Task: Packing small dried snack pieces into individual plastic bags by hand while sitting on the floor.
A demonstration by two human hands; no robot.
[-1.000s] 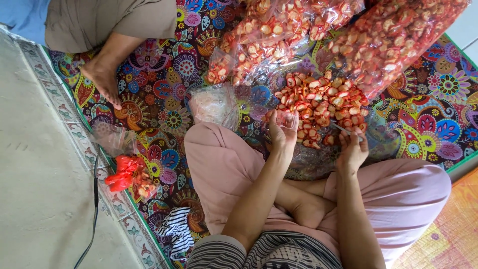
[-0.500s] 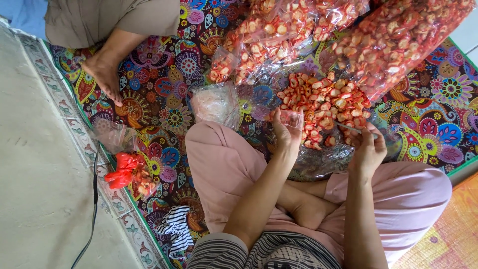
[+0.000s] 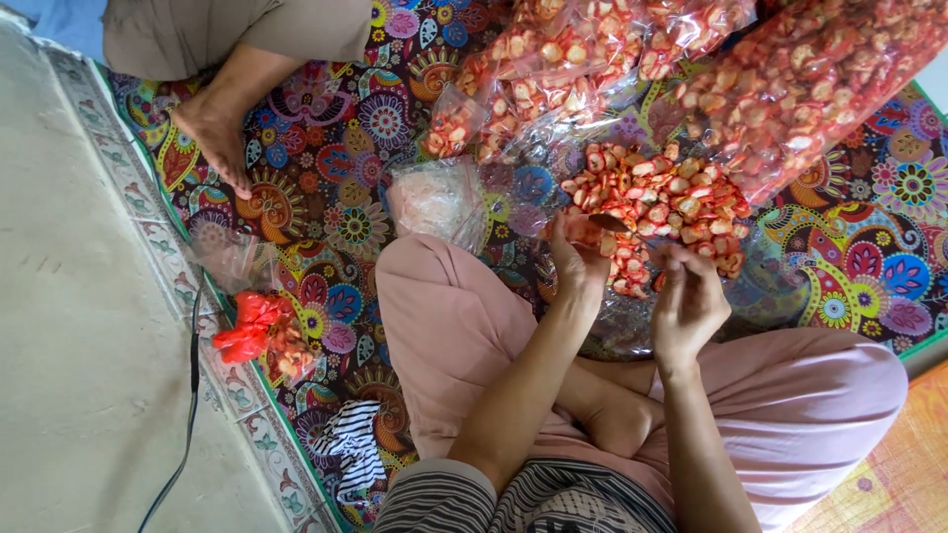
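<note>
Pinching a small clear bag [image 3: 591, 229] of red-and-white snack pieces between thumb and fingers, the left hand [image 3: 578, 259] holds it just above the person's knee, at the near edge of a loose pile of the same pieces [image 3: 657, 202]. The right hand [image 3: 688, 301] hovers just beside it, fingers curled inward near the bag; whether it grips anything cannot be told from this view.

The pile lies on a sheet of clear plastic [image 3: 780, 271] spread over a patterned floral mat [image 3: 326, 128], directly in front of the person's crossed legs in pink trousers [image 3: 444, 326]. Beyond the pile, large clear bags [image 3: 820, 79] stuffed with the same red-and-white pieces lie heaped across the top of the view, and smaller filled bags [image 3: 513, 89] lie beside them to the left. Near the left knee lies a bundle of empty clear bags [image 3: 434, 202].

Further left, at the mat's border, a small filled bag with a bunch of red ties [image 3: 252, 326] rests near a black cable [image 3: 193, 395] that runs along the pale floor [image 3: 79, 345]. A striped cloth [image 3: 351, 444] lies crumpled by the person's hip. Another person's bare foot [image 3: 217, 133] rests on the mat at upper left.
</note>
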